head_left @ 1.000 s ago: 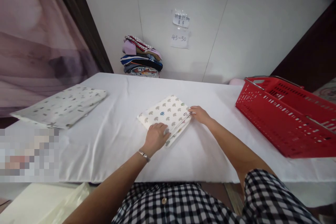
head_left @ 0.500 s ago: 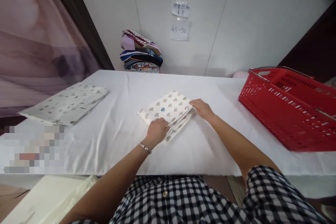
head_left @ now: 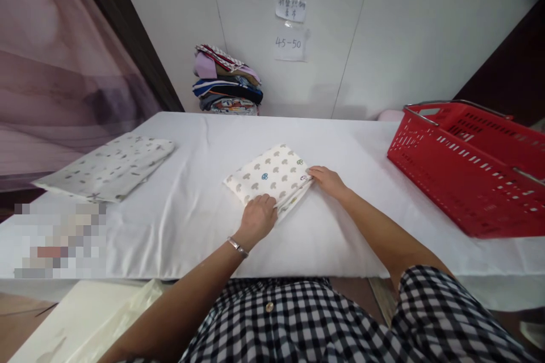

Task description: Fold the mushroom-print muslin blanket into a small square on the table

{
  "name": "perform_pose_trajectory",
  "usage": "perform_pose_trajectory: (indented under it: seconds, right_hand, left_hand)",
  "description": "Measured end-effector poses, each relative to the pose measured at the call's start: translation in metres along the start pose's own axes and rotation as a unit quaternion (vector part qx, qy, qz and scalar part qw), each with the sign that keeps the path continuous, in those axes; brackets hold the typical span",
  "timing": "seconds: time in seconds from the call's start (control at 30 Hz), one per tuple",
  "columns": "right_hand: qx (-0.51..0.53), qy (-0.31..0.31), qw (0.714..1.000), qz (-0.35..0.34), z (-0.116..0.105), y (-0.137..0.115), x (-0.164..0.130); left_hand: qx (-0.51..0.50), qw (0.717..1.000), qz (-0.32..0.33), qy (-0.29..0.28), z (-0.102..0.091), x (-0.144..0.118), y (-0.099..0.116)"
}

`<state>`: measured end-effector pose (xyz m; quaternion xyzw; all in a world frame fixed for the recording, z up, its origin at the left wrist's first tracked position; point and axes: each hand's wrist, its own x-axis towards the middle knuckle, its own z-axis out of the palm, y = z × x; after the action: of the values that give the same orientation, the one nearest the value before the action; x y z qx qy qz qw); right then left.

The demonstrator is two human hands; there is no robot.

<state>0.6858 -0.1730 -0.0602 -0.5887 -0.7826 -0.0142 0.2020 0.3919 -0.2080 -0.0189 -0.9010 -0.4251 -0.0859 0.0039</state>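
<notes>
A white cloth point(head_left: 270, 173) printed with grey mushrooms and a few coloured ones lies folded in layers on the white-covered table point(head_left: 191, 227). My left hand point(head_left: 259, 218) grips its near corner with the fingers curled over the edge; a bracelet circles that wrist. At the cloth's right corner, my right hand point(head_left: 327, 180) pinches the layers between thumb and fingers. The fold along the near right side is slightly loose, with layers showing between the two hands.
A second folded cloth point(head_left: 110, 167) with a leaf-like print lies at the left. On the right stands a red plastic basket point(head_left: 460, 181) with metal handles. Folded fabrics are stacked point(head_left: 227, 82) by the wall, below paper signs point(head_left: 290, 42). A blurred patch covers the table's left front.
The open layers along the cloth's near right side have come closer together. My left hand has shifted slightly right and down, while my right hand stays at the corner.
</notes>
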Motion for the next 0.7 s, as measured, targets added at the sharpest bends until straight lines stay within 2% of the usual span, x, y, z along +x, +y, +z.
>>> perform_pose_trajectory:
  seconds: [0.1, 0.37, 0.7]
  right_hand:
    - [-0.017, 0.005, 1.0, -0.016, -0.002, -0.002, 0.002]
    - [-0.018, 0.051, 0.991, -0.126, -0.005, -0.009, 0.008]
    - [-0.051, 0.021, 0.988, -0.147, -0.006, -0.026, 0.014]
  left_hand:
    - [-0.012, 1.0, -0.013, -0.007, -0.001, 0.003, 0.003]
    - [-0.037, 0.996, -0.049, -0.064, -0.009, 0.01, 0.007]
    - [0.004, 0.997, -0.052, -0.059, -0.002, 0.023, 0.021]
